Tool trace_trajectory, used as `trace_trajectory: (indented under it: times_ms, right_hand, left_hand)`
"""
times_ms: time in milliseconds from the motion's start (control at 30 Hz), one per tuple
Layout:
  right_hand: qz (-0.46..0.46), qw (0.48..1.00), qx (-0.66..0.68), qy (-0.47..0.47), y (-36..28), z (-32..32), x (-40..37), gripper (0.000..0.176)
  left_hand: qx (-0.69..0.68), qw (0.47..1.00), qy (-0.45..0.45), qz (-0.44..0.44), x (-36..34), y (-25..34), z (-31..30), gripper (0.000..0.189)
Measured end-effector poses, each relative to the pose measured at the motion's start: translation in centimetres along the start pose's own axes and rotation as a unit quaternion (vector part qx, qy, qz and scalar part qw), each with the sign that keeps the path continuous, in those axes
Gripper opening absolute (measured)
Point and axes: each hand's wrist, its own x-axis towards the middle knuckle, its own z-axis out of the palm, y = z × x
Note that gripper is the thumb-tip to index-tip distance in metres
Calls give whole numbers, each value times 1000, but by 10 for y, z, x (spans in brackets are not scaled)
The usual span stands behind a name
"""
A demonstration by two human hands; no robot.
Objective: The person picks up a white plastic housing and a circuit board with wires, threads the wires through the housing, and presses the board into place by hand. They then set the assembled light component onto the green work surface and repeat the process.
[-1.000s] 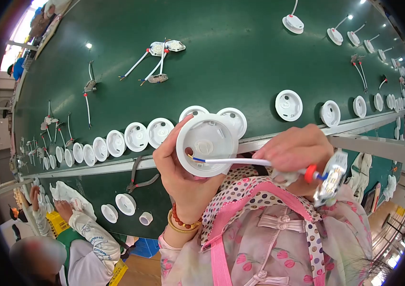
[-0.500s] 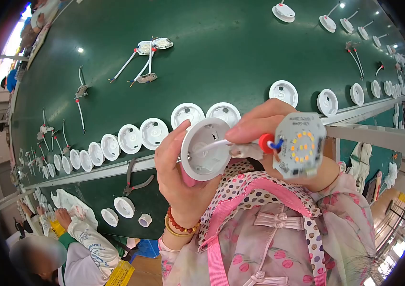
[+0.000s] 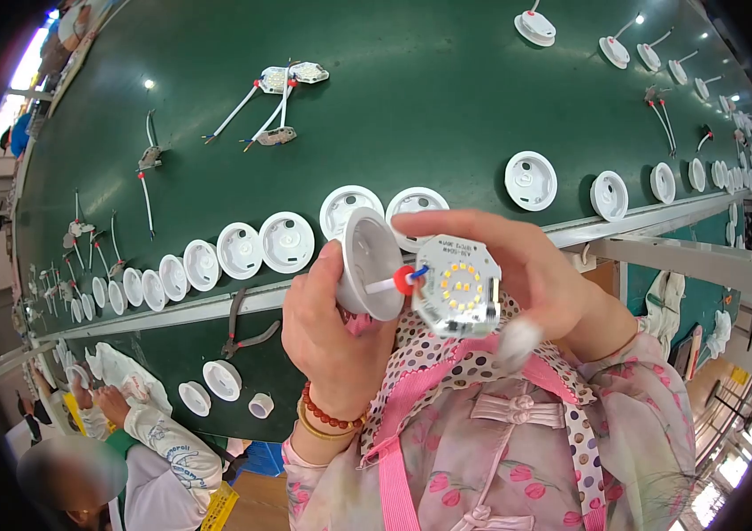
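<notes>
My left hand (image 3: 323,310) grips a white round lamp housing (image 3: 372,265), its hollow side turned to the right. A white cable with a red collar (image 3: 406,280) runs out of the housing to an octagonal LED board (image 3: 457,288), whose ring of yellow chips faces me. Around the board's right side is my right hand (image 3: 540,274), index finger stretched above it toward the housing rim. The thumb, in a blurred white cover, is apart below. Any fingers behind the board are hidden.
White housings (image 3: 286,242) line the green table's (image 3: 394,97) front edge. LED boards with cables (image 3: 275,81) lie farther back. Pliers (image 3: 248,336), a tape roll (image 3: 260,405) and two housings (image 3: 222,380) rest on the lower surface. Another person (image 3: 159,451) works at the left.
The right hand has let go of the cable and spread its fingers. The LED board has moved left, close to the housing, with less cable showing. The housing has turned to the right.
</notes>
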Motion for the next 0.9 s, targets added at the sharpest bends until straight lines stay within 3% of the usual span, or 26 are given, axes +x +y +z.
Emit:
trace_trajectory:
  times_ms: [67,100,200,233,333,533,567,600,633,700,800,900]
  right_hand:
    - [-8,993,100,60,-1,7,1,75]
    - [18,995,64,76,-6,5,1,60]
    - [-22,997,12,69,3,0,3,45]
    - [-62,995,40,60,8,2,4,31]
    - [-91,995,27,13,16,-1,6,27]
    - [-52,997,13,55,30,15,8,26]
    - [13,996,-64,58,29,12,6,39]
    - [-81,969,-217,87,27,11,7,43]
    - [-172,909,-363,112,24,11,8,47]
    - [-240,824,-503,102,16,13,8,58]
    - [-210,832,-512,34,8,14,8,72]
    - [-192,854,-484,13,18,8,12,72]
  left_hand:
    - [66,998,-7,20,-2,-3,-1,75]
    - [55,998,-14,21,-1,0,-1,75]
    - [-29,999,-44,-4,2,2,-3,77]
    - [-49,998,-39,-9,2,3,-3,77]
    - [-95,995,-31,-16,4,6,-3,77]
    - [-96,991,-83,-38,-2,8,-5,77]
    - [-103,989,-93,-44,-3,6,-6,77]
    - [-110,987,-102,-51,-3,5,-5,78]
    - [-110,989,-85,-43,-3,4,-3,78]
    - [-109,992,-53,-32,-4,1,1,79]
    - [-115,989,-85,-24,-4,4,-3,75]
    - [-159,959,-197,-127,4,15,-13,68]
